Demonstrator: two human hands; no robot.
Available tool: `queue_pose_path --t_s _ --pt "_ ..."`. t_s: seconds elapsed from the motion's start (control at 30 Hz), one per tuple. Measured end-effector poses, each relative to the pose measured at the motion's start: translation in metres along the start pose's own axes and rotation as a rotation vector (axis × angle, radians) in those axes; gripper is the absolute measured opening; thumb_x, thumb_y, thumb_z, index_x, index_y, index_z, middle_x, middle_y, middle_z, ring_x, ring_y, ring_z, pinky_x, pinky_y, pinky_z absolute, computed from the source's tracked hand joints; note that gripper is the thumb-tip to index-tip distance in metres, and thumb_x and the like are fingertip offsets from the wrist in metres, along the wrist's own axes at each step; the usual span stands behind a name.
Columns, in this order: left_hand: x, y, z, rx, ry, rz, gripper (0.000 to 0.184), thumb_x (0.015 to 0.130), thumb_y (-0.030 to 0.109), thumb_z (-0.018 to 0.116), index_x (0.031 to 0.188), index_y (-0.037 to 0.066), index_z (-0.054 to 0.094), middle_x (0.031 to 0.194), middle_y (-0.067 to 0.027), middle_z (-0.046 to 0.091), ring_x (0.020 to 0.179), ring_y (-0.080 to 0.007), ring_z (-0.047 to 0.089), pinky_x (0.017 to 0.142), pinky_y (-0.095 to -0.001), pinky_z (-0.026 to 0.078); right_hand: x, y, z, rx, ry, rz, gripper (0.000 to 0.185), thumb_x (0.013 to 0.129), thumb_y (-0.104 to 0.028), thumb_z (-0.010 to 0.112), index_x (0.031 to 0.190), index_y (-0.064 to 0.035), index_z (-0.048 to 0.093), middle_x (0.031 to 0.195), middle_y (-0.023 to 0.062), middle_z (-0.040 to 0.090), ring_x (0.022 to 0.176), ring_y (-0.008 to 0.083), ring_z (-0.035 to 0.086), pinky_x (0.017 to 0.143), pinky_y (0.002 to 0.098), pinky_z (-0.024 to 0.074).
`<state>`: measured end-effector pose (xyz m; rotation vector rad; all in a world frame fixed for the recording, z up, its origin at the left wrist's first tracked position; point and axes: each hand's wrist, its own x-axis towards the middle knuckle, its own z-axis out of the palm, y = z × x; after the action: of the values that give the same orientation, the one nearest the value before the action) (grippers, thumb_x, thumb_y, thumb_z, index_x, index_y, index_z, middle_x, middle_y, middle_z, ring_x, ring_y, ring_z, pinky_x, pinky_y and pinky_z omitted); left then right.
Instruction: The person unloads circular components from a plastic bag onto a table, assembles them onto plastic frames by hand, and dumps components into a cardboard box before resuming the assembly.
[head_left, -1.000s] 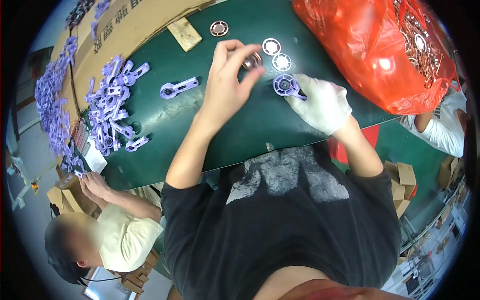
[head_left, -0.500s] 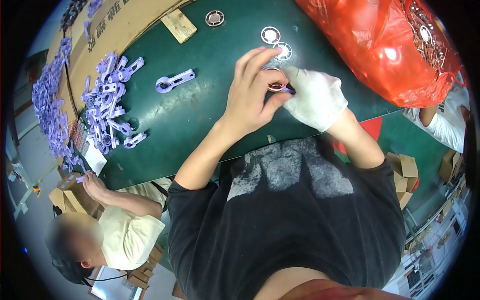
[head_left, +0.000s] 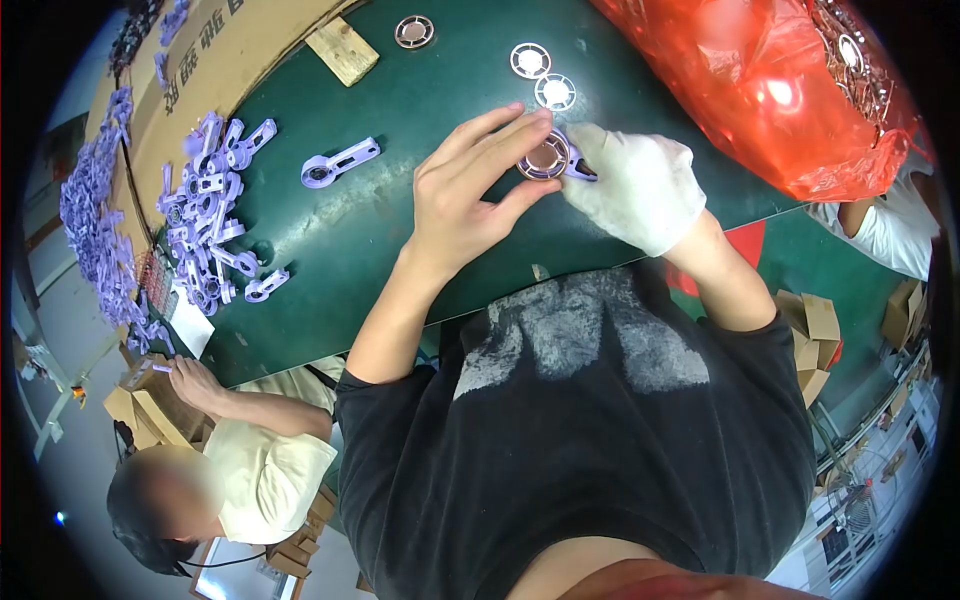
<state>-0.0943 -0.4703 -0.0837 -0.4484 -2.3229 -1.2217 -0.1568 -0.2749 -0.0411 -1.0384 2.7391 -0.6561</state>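
Observation:
My right hand [head_left: 640,188], in a white glove, grips a purple plastic part [head_left: 577,160], most of which the glove hides. On its round end sits a copper-coloured spoked disc [head_left: 546,156]. The bare fingers of my left hand [head_left: 468,182] curl around the disc's left side, thumb below and fingertips above. Just beyond my hands, two shiny spoked discs lie together on the green table, a nearer disc [head_left: 555,92] and a farther disc [head_left: 530,61]. A darker disc [head_left: 414,32] rests farther left. A single purple part [head_left: 341,163] lies left of my left hand.
A heap of purple parts [head_left: 207,195] covers the table's left side, beside a cardboard sheet [head_left: 215,62]. A wooden block [head_left: 343,50] lies at the back. At right bulges a red plastic bag [head_left: 740,100] with metal discs. Another person [head_left: 265,480] sits at lower left.
My left fingers have spread and shifted slightly left, so the disc's face now shows. The disc and purple part are turned more toward the camera. The view has shifted slightly.

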Motion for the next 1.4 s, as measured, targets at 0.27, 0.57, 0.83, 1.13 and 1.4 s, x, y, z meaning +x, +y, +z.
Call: queue_pose_path --t_s 0.27,0.57,0.83,1.13,1.4 --pt "0.005 0.008 -0.006 -0.164 -0.02 -0.046 0.052 0.072 0.008 0.086 0.122 0.003 0.072 0.121 -0.0119 0.074 0.111 -0.0289 0.072 0.092 -0.0372 0.059 0.002 -0.004 -0.019 0.429 -0.302 0.171 0.024 0.091 -0.028 0.067 0.094 -0.0047 0.068 0.071 0.0127 0.068 0.063 0.0273 0.07 0.059 0.0396 0.0553" --pt "0.002 0.017 -0.006 -0.521 -0.028 -0.301 0.044 0.093 0.015 0.077 0.13 -0.005 0.063 0.132 -0.0206 0.067 0.121 -0.0303 0.066 0.102 -0.0376 0.053 0.001 -0.001 0.006 0.791 -0.316 0.2 0.034 0.095 -0.037 0.069 0.111 -0.008 0.074 0.083 0.0077 0.072 0.073 0.0183 0.068 0.07 0.0352 0.0542" --pt "0.001 -0.004 0.001 -0.728 -0.161 -0.438 0.026 0.097 0.012 0.072 0.117 -0.005 0.07 0.122 -0.0176 0.069 0.11 -0.0218 0.067 0.096 -0.0338 0.054 -0.011 -0.001 0.032 0.502 -0.073 0.123 0.034 0.093 -0.043 0.07 0.102 -0.0099 0.072 0.083 0.0163 0.072 0.079 0.0367 0.073 0.068 0.0447 0.0585" --pt "0.163 -0.091 -0.035 -0.829 0.344 -0.721 0.044 0.104 0.024 0.063 0.134 -0.008 0.058 0.118 -0.0159 0.069 0.102 -0.0181 0.069 0.084 -0.0269 0.055 0.001 0.015 0.007 0.63 -0.14 0.381 0.04 0.097 -0.034 0.062 0.126 -0.0057 0.066 0.107 0.0157 0.075 0.099 0.0313 0.072 0.089 0.0404 0.0553" --pt "0.11 -0.085 -0.09 -0.061 -0.158 -0.622 0.04 0.098 0.016 0.068 0.135 0.003 0.063 0.131 -0.0138 0.067 0.107 -0.0266 0.07 0.092 -0.0379 0.055 -0.019 0.025 0.024 0.613 -0.131 0.302 0.035 0.099 -0.022 0.062 0.127 -0.0018 0.067 0.106 0.0153 0.075 0.1 0.0228 0.073 0.092 0.0345 0.0549"
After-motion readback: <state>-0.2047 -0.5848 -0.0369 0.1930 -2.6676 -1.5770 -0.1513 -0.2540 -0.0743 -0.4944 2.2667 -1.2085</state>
